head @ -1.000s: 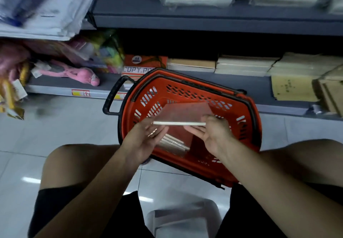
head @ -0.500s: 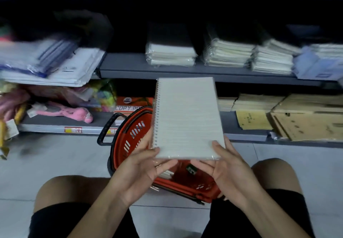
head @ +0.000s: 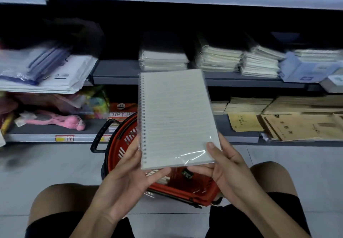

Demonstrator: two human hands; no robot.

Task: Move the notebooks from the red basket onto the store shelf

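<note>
A spiral-bound notebook (head: 176, 119), flat rectangle, lined pale cover under glossy clear wrap, coil along its 9 o'clock edge, is held up at frame centre. Its lower corner is gripped by the left hand (head: 128, 178), fingers curled beneath; the right hand (head: 224, 169) pinches the 5 o'clock corner, thumb on top. The red basket (head: 185, 187), slotted plastic, is seen below at 6 o'clock. Wrapped notebook stacks (head: 163, 59) sit on the grey metal shelf (head: 115, 74) at 12 o'clock.
</note>
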